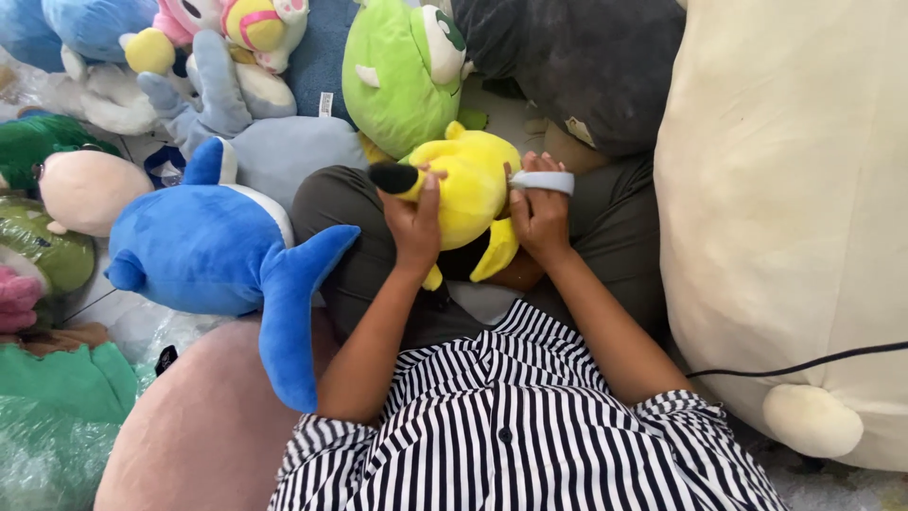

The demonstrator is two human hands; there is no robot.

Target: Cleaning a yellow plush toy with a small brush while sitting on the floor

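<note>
Right now the yellow plush toy sits on the lap, just below the green plush; left hand has a closed grip round its black-tipped ear side; right hand pinches a pale strap at its other side. Prob best to keep the left grip firm & pull the strap gently; blue shark plush lies left of the toy.
</note>
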